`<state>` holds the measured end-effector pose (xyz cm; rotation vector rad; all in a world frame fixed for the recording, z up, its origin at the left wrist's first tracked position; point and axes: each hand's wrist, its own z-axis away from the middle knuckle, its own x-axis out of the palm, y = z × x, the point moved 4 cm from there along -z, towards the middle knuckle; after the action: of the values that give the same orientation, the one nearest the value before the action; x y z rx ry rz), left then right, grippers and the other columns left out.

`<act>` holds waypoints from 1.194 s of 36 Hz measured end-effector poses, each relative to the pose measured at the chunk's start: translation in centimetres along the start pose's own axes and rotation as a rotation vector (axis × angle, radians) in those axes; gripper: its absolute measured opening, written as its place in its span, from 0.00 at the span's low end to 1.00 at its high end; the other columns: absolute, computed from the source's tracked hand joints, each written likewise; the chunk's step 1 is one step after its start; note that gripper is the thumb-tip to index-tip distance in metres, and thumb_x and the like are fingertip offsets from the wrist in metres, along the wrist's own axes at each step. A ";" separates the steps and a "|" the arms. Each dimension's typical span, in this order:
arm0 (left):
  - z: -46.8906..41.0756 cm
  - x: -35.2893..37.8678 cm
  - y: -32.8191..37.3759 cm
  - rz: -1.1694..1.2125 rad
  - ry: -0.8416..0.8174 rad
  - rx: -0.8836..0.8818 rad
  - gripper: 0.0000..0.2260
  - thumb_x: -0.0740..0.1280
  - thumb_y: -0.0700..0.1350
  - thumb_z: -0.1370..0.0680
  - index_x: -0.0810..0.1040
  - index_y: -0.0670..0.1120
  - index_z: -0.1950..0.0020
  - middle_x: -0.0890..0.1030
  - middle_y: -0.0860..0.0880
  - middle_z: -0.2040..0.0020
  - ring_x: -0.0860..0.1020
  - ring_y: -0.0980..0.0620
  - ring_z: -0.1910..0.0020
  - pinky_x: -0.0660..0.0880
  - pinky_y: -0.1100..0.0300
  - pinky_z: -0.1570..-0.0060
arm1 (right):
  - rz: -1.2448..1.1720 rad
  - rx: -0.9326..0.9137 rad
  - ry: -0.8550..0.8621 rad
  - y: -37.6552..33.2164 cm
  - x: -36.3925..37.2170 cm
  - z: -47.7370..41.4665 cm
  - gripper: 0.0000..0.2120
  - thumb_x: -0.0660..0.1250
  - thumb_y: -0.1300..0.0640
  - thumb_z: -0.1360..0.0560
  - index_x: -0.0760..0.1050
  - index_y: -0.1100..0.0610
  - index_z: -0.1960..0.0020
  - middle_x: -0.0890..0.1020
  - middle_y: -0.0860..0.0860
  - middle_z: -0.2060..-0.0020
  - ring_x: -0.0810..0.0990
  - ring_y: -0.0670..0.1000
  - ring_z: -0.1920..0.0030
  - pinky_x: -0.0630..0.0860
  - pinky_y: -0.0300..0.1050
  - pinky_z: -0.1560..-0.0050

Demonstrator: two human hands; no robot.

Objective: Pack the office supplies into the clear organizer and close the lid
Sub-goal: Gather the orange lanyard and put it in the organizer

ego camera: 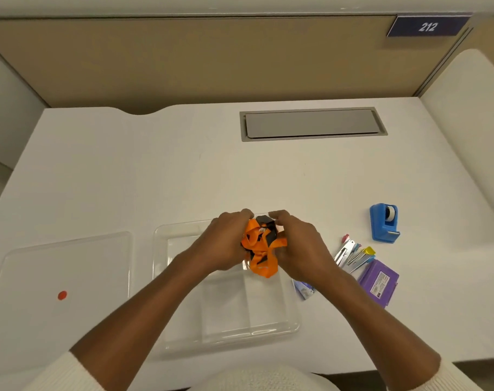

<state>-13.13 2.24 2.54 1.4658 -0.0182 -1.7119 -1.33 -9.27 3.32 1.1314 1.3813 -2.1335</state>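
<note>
A bunched orange and black lanyard (262, 246) is held over the far right compartment of the clear organizer (226, 331). My left hand (226, 244) grips it from the left and my right hand (302, 249) from the right, fingers curled around the bundle. The organizer's clear lid (65, 277), marked with a red dot, lies flat on the desk to the left. To the right lie a blue tape dispenser (384, 222), several binder clips (353, 253), a purple box (379, 282) and a small blue-white packet (304, 289).
A grey cable hatch (313, 124) is set into the white desk at the back. A tan partition stands behind the desk, with a sign reading 212 (427, 26). A white rounded panel rises at the right edge.
</note>
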 end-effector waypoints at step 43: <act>-2.2 5.7 -0.2 -0.301 0.087 0.144 0.13 0.72 0.40 0.24 0.75 0.45 0.42 0.78 0.45 0.44 0.77 0.46 0.50 0.72 0.56 0.59 | 0.143 0.052 -0.082 5.0 -0.3 -2.6 0.20 0.75 0.54 0.27 0.78 0.48 0.36 0.80 0.49 0.41 0.82 0.50 0.46 0.81 0.51 0.46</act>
<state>-11.16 0.06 -2.79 1.7176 0.1352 -1.9160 3.29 -9.31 0.03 1.1131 1.1789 -2.1009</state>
